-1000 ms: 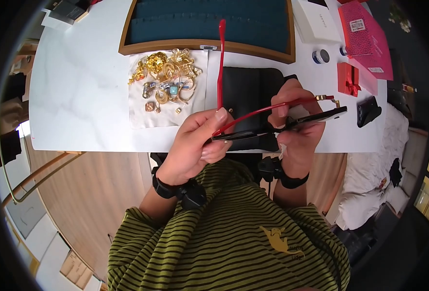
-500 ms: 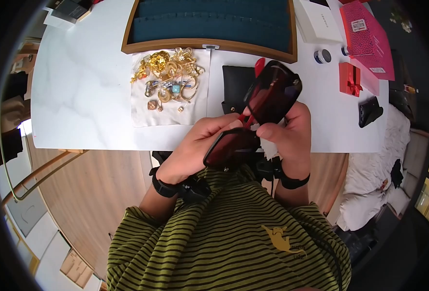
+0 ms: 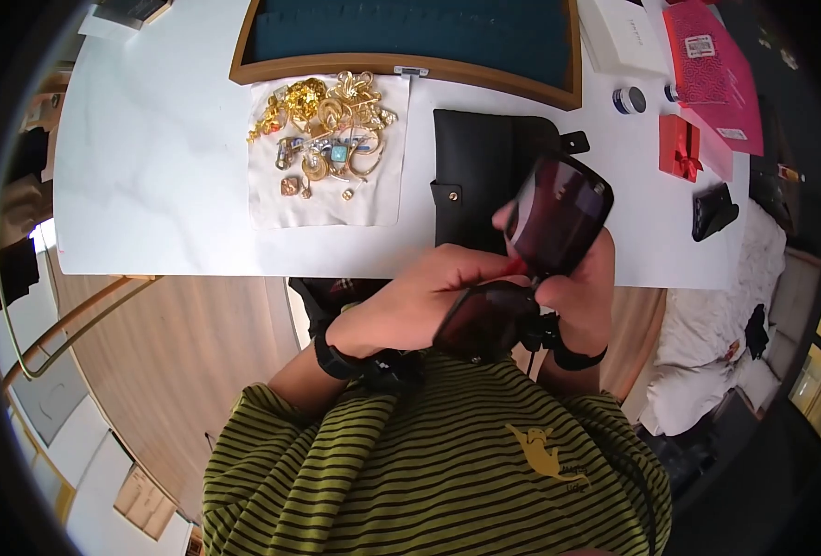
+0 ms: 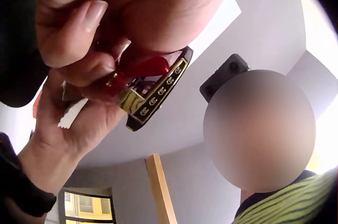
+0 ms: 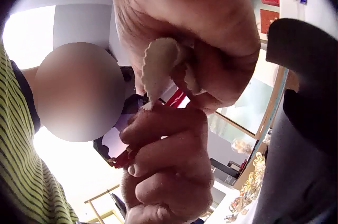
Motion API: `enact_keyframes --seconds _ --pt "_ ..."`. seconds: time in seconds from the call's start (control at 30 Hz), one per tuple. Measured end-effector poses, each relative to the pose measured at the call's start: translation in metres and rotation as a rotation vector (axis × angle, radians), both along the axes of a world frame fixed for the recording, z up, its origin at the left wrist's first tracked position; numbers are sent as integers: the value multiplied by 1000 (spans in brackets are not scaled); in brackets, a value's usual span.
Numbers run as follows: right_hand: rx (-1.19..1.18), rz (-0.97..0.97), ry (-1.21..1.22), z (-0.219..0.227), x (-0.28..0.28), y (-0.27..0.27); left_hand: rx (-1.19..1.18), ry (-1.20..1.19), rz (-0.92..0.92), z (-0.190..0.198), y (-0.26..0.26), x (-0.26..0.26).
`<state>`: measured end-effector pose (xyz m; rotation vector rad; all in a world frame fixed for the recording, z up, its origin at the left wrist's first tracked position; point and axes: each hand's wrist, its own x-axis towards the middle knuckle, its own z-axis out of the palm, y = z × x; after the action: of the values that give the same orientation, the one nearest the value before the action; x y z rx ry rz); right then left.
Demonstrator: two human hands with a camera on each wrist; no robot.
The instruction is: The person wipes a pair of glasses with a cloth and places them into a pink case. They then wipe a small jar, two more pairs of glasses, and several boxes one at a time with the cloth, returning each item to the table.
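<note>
Dark-lensed sunglasses (image 3: 563, 215) with red temples are held in front of the shirt, lenses toward the head camera. My left hand (image 3: 415, 301) grips them near one lens, fingers curled round the red temple. My right hand (image 3: 585, 295) pinches them near the bridge, its thumb below the upper lens. A pale cloth with a scalloped edge (image 5: 161, 68) is bunched in the right hand's fingers in the right wrist view. Gold trim with small emblems (image 4: 158, 92) shows on the frame's side in the left wrist view.
A black pouch (image 3: 470, 148) lies behind the hands. Gold jewellery (image 3: 322, 130) lies on a white cloth (image 3: 271, 204) to its left. Farther back is a wooden tray (image 3: 410, 72); right of it stand a white box (image 3: 623, 37), a red box (image 3: 677, 148) and a black case (image 3: 712, 211).
The sunglasses turned from edge-on to lenses facing the head camera, then moved slightly right and down with both hands. More of the black pouch shows than half a second ago.
</note>
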<state>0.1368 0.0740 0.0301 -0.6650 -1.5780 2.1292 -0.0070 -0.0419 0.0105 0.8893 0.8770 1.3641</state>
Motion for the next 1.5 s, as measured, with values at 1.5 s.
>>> enact_keyframes --seconds 1.5 --pt "508 -327 -775 -3 8 29 -285 1041 517 -21 10 6"
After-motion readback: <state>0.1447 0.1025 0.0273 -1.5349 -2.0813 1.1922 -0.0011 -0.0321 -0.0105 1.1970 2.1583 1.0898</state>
